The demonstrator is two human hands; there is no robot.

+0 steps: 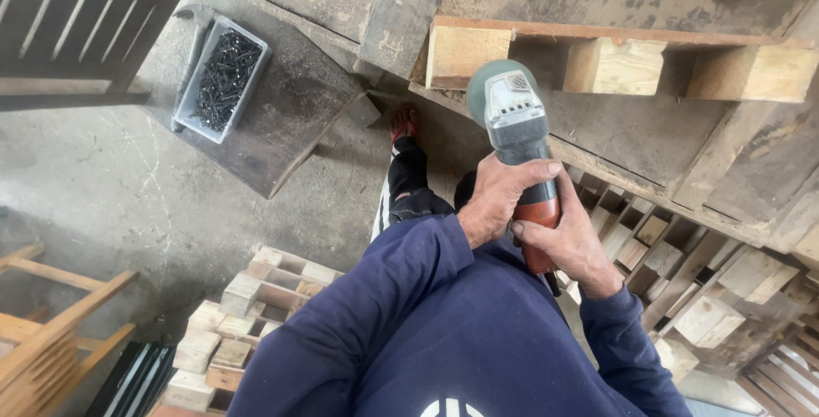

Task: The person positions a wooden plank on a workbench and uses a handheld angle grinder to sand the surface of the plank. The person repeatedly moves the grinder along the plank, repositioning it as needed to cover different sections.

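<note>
Fingers of both hands clamp around a grinder.
Head view: the left hand (493,197) wraps the grinder (519,139) at its neck, and the right hand (567,242) grips the orange handle behind; the tool hangs in front of the chest, beside a pallet (631,67). It looks heavy and stiff, best held two-handed by the body, clear of the disc. A tray (192,84) on a board holds dark screws (223,75).

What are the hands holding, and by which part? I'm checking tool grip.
Both the left hand and right hand hold an angle grinder by its red rear handle.
</note>
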